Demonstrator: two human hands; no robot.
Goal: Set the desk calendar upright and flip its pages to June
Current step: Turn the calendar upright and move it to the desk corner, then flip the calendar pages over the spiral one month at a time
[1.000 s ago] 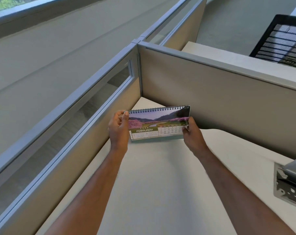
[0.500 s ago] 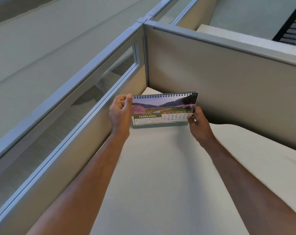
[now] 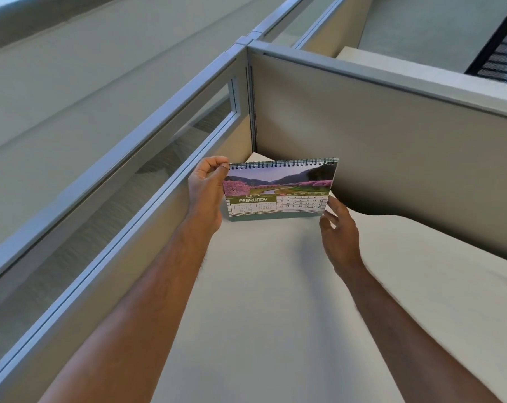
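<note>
Stood against the left partition [image 3: 147, 181], with its glazed strip running toward the far corner. Gripped the top left corner of the desk calendar [image 3: 278, 189] at the spiral binding, left hand [image 3: 207, 193] pinched shut on it between thumb and fingers. Rested upright on the desk [image 3: 261, 301] in the far corner, base down on the surface, showing February with a picture of pink blossom along a river. Had been clamped at the lower right corner half a second earlier; now released there, right hand [image 3: 338, 232] drawn back just beside that corner with fingers [image 3: 332, 212] loosely spread, holding nothing, a fingertip perhaps touching the page edge, though hard to tell. Judged from that: standing step done, calendar steadied by the left side alone, right side freed to start lifting pages over the binding, four months to turn before June. Looked pale, smooth and bare across the near stretch of desk, curving away to the right. Closed off behind by a grey-beige right partition [image 3: 392, 135]; beyond it, a neighbouring desk top and the dark mesh of a chair back [image 3: 505, 56] at the far right.
</note>
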